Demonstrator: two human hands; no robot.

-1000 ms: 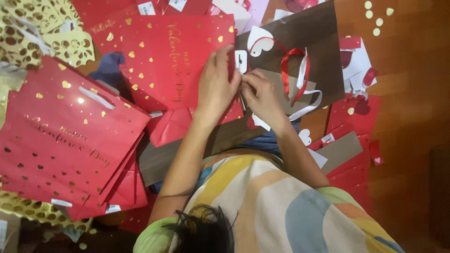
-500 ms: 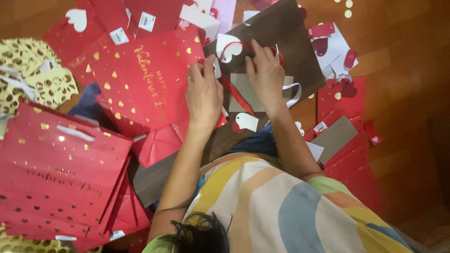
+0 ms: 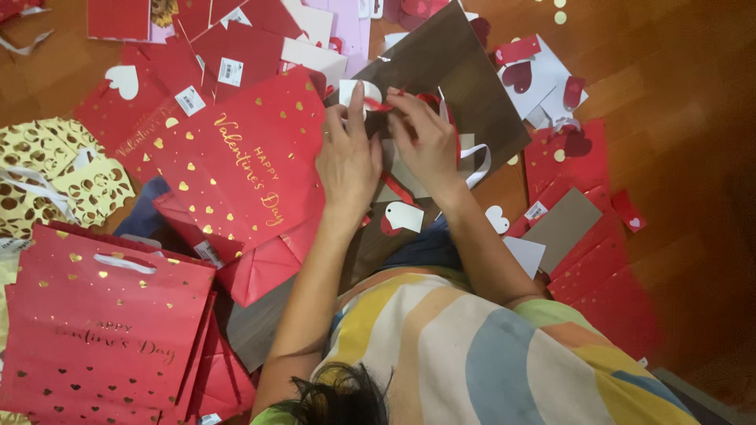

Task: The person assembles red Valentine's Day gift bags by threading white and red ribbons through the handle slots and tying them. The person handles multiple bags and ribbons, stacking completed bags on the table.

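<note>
A polished wooden floor (image 3: 669, 94) strewn with flat paper gift bags, seen from above. A person in a pastel striped top leans over it. The left hand (image 3: 348, 161) and right hand (image 3: 425, 142) meet on a matte brown paper bag (image 3: 465, 86) lying near the top centre, fingers pinched narrowly on a thin red ribbon (image 3: 378, 105) beside a white heart tag (image 3: 350, 93). Glossy red bags with gold hearts (image 3: 244, 157) lie left; a gold lace-cut bag (image 3: 55, 173) at far left
</note>
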